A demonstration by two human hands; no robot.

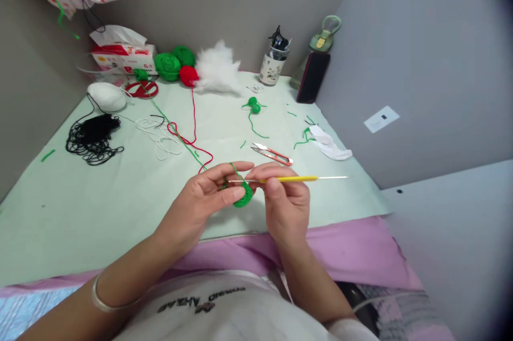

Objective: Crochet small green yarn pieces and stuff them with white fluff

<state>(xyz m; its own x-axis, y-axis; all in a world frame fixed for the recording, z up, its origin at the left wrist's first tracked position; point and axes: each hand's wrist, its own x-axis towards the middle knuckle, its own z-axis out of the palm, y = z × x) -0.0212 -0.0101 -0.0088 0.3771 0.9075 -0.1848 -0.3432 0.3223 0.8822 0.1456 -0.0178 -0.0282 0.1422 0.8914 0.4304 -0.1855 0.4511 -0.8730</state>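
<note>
Between the thumb and fingers of my left hand [200, 196] is a small green crochet piece [242, 196], and green yarn runs up over the raised index finger. My right hand [286, 199] is closed around the yellow handle of a crochet hook [298, 178]. The hook's metal tip lies at the top of the green piece, pointing left; its other thin metal end sticks out to the right. Just beyond my hands lie thread snips [272, 154] with orange handles.
At the back stand a tissue box [140, 57], green yarn balls [167, 66], a red yarn ball [188, 76], white stuffing [218, 71], a pen cup [272, 68] and a phone [313, 78] against a bottle [320, 41]. Black yarn [94, 135] lies left, white pieces [331, 144] right.
</note>
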